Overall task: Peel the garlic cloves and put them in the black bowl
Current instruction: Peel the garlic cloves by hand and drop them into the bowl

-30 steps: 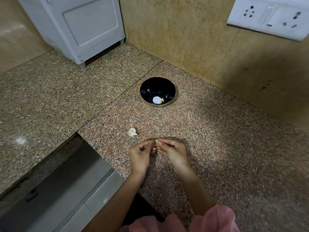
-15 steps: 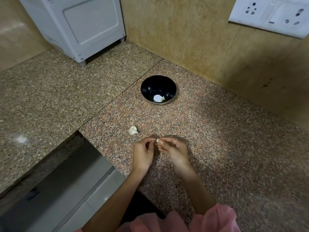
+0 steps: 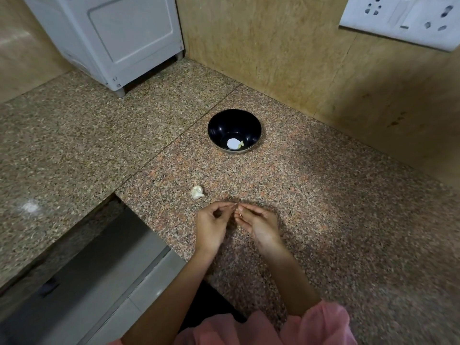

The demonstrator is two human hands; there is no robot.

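Clove sits between the fingertips of both hands, just above the surface near its front edge. Only a thin pale sliver of it shows, so its long axis and the way it points cannot be told. The left hand and right hand meet fingertip to fingertip. Each grip is curled and pinches the clove from its own side, the right thumb lying over it.

Just left of the hands and beyond them, a loose garlic piece lies on the surface, apart from the fingers. It is lumpy, with its narrow tip turned right toward the hands.

Farther back stands the black bowl, upright and well apart from the hands. A peeled clove rests on its bottom, with a small yellowish scrap touching its right side.

Against half a second ago, less of the held clove shows: a pale tip stood out between the fingertips then, and the fingers now cover nearly all of it. The hands are in the same spot, and the bowl, its contents and the loose piece have not moved.

A white appliance stands at the back left corner, and a socket plate is on the wall at upper right.
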